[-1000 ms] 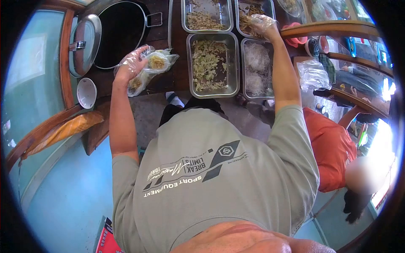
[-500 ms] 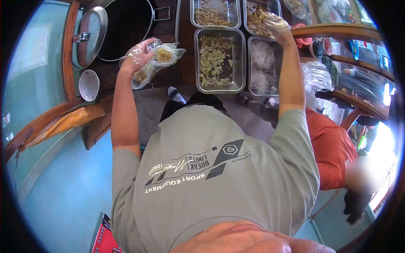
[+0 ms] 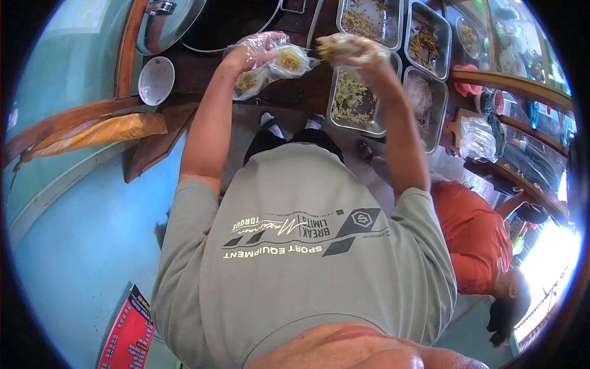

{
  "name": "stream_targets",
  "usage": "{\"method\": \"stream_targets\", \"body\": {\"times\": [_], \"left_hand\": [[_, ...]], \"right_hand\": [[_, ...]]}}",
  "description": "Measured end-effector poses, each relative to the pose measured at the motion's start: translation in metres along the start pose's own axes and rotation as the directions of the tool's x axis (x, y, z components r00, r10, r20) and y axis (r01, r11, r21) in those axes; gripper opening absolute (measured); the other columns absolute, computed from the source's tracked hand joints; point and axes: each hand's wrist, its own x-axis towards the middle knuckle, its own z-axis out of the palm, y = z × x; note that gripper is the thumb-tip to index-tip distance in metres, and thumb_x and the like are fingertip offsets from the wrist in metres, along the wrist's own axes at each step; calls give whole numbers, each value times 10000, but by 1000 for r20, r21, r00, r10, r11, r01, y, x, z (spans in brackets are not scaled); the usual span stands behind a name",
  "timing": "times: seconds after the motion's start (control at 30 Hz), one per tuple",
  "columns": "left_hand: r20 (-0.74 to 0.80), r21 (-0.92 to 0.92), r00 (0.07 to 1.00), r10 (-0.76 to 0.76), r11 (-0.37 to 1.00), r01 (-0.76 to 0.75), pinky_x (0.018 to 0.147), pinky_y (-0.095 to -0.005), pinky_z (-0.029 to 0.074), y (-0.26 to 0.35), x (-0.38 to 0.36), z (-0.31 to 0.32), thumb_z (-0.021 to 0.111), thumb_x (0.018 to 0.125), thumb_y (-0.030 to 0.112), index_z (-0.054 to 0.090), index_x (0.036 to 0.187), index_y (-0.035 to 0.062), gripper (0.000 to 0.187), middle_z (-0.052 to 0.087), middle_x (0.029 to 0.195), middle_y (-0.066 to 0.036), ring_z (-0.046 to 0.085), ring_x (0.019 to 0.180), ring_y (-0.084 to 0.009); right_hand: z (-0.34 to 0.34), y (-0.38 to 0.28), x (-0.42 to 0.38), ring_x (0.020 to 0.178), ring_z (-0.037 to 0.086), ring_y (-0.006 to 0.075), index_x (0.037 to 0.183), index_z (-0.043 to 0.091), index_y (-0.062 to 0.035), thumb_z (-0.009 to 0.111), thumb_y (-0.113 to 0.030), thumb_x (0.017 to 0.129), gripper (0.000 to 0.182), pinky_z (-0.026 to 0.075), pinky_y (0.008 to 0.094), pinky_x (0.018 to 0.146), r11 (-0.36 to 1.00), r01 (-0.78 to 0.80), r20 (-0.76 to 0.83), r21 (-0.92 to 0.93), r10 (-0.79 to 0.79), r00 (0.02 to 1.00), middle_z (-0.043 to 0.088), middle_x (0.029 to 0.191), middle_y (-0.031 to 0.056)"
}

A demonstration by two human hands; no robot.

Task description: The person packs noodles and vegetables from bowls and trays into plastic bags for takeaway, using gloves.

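Observation:
My left hand (image 3: 253,50), in a clear plastic glove, grips the edge of a small clear plastic bag (image 3: 289,59) with yellowish shredded food in it. Just below lies a second bag (image 3: 247,81) of similar food; whether the hand also holds it cannot be seen. My right hand (image 3: 359,56), gloved too and a little blurred, pinches a clump of brownish shredded food (image 3: 329,49) just right of the bag. Under that hand is a metal tray of chopped cabbage (image 3: 351,98). A tray of brown strips (image 3: 424,48) stands farther right.
Beside these are a tray of shredded filling (image 3: 362,24) and one of white thin noodles (image 3: 419,98). A large dark pan (image 3: 230,21), a metal lid (image 3: 166,27) and a white bowl (image 3: 157,81) stand left. A person in an orange-red shirt (image 3: 470,234) is at right.
My right hand has left the tray of brown strips and moved left toward the bags, carrying a clump of food. My left hand stays at the bags. The whole view has shifted.

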Motion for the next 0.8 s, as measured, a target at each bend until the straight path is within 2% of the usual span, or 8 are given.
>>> {"method": "stream_targets", "body": {"times": [0.1, 0.13, 0.27, 0.37, 0.5, 0.6, 0.73, 0.8], "left_hand": [[37, -71, 997, 72, 995, -69, 1009, -365, 527, -18, 10, 1, 688, 923, 193, 559, 1422, 159, 516, 673, 1290, -101, 663, 1126, -209], [23, -50, 996, 87, 995, -85, 1012, -360, 525, -17, 7, 1, 690, 925, 191, 559, 1420, 154, 513, 671, 1295, -98, 660, 1135, -206], [-6, 24, 992, 130, 991, -130, 1024, -342, 512, -17, 9, 2, 698, 929, 183, 556, 1417, 138, 511, 658, 1323, -86, 646, 1169, -197], [-3, 73, 989, 150, 986, -149, 1035, -331, 500, -17, 9, 0, 695, 931, 168, 546, 1422, 124, 514, 641, 1352, -73, 638, 1180, -194], [1, -12, 985, 172, 985, -172, 1037, -335, 498, -30, 15, 5, 681, 941, 158, 543, 1419, 111, 499, 653, 1332, -80, 641, 1168, -195], [-9, 23, 978, 209, 978, -209, 1037, -347, 495, -32, 16, 6, 681, 947, 185, 541, 1416, 103, 496, 653, 1327, -96, 639, 1173, -206], [8, 16, 979, 203, 979, -203, 1060, -364, 474, -31, 14, 9, 671, 960, 261, 543, 1414, 98, 499, 628, 1364, -101, 618, 1218, -232], [-35, 100, 974, 224, 970, -219, 1086, -360, 449, -26, 11, 11, 671, 959, 288, 541, 1416, 97, 512, 605, 1391, -111, 593, 1253, -247]], "right_hand": [[70, -9, 14, 936, 715, 221, 1150, 712, -41, 710, -154, 877, 296, 583, 348, 844, 952, -187, 7, -242, 194, 981, 734, 1055, 141], [84, 7, 22, 932, 722, 280, 1129, 722, -39, 722, -131, 821, 322, 572, 381, 839, 834, 178, -14, -522, -217, 976, 732, 1043, 172], [102, 24, 27, 925, 722, 300, 1128, 718, -35, 717, -125, 819, 321, 563, 388, 841, 785, 59, -152, -617, -193, 969, 731, 1051, 189], [99, 0, 19, 918, 722, 280, 1124, 716, -26, 706, -119, 839, 301, 558, 373, 836, 920, -31, -109, -391, -13, 994, 733, 1051, 187], [95, 45, 24, 906, 715, 210, 1116, 710, -10, 708, -134, 854, 290, 556, 356, 824, 983, 64, -77, -169, -78, 994, 746, 997, 163], [103, 46, 20, 887, 707, 189, 1094, 712, -5, 725, -149, 849, 284, 556, 350, 812, 995, -28, -225, -91, 7, 974, 747, 966, 142], [122, 17, 24, 881, 698, 190, 1052, 723, -5, 724, -123, 839, 243, 553, 341, 817, 918, -46, -247, -394, -58, 967, 736, 966, 134], [122, 14, 24, 884, 701, 196, 1062, 722, -7, 725, -118, 836, 252, 552, 341, 823, 951, -38, -269, -306, -48, 962, 737, 976, 137]]}}
